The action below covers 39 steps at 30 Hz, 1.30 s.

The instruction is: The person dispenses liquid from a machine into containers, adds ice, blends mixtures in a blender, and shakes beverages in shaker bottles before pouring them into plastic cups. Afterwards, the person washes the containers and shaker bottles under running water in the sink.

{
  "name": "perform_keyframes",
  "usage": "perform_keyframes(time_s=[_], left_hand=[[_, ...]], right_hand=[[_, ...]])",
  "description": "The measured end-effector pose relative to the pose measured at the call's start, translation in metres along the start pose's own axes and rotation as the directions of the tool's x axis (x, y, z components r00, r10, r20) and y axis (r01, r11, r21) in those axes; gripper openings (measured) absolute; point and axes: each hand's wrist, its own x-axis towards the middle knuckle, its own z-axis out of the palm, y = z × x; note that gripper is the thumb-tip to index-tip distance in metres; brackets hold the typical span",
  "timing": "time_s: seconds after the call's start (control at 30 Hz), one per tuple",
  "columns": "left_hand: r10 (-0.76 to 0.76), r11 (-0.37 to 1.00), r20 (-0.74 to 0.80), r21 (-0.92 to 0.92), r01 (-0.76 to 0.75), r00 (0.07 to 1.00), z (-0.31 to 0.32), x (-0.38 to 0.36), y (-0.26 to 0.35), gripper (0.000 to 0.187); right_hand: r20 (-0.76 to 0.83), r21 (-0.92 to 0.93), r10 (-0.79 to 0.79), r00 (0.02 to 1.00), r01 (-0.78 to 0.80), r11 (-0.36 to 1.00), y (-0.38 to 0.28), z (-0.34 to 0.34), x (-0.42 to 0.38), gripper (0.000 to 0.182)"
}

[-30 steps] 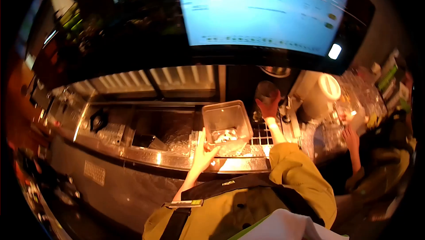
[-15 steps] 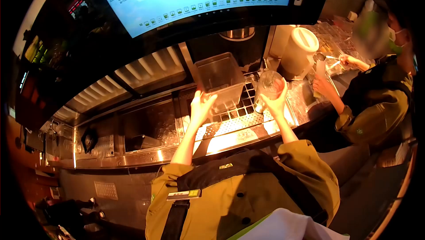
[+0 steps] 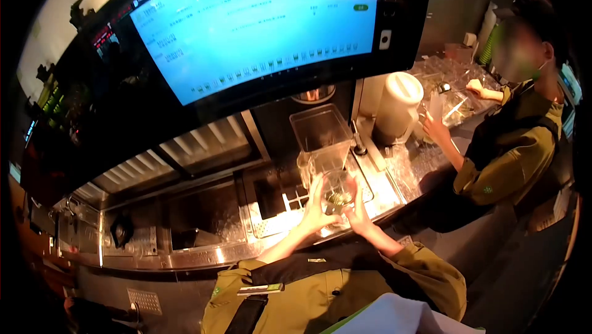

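A clear cup [image 3: 339,187] with something green near its bottom is between my two hands, over the front of the metal counter. My left hand [image 3: 317,209] curves around its left side. On the right side, my right hand [image 3: 359,217] grips the same cup with its fingers partly hidden behind it. Just beyond the cup stands a clear rectangular container [image 3: 320,129]. A smaller clear vessel [image 3: 304,169] is beside that container, though its exact kind is hard to make out.
A large lit screen [image 3: 259,32] hangs above the counter. To the right stands a pale lidded pitcher [image 3: 399,106]. A co-worker [image 3: 518,143] works there with both hands raised over the counter. Sunken metal bins [image 3: 206,220] lie to the left.
My left hand has left the rectangular container's side and joined my right hand at the cup. The cup has come nearer to me and left; the container now stands farther back.
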Motion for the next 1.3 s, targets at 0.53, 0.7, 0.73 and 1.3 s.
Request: perform_keyframes(time_s=[0.53, 0.7, 0.73, 1.3], left_hand=[[-0.209, 0.966, -0.263, 0.094, 0.24, 0.942, -0.006, -0.019, 0.021, 0.102], [-0.248, 0.967, -0.278, -0.014, 0.254, 0.928, 0.0, -0.016, 0.024, 0.102], [-0.306, 0.952, -0.282, -0.077, 0.296, 0.909, 0.0, -0.014, 0.028, 0.103], [-0.113, 0.989, -0.316, 0.051, 0.136, 0.942, 0.001, -0.017, 0.019, 0.102]], right_hand=[[-0.157, -0.7, -0.879, 0.45, 0.578, 0.42, -0.203, -0.049, 0.269, 0.034], [-0.085, -0.774, -0.907, 0.412, 0.546, 0.321, -0.205, -0.045, 0.287, 0.038], [-0.075, -0.79, -0.899, 0.431, 0.524, 0.318, -0.207, -0.044, 0.285, 0.041], [-0.887, -0.279, -0.082, 0.455, -0.387, 0.879, 0.053, -0.12, -0.034, 0.044]])
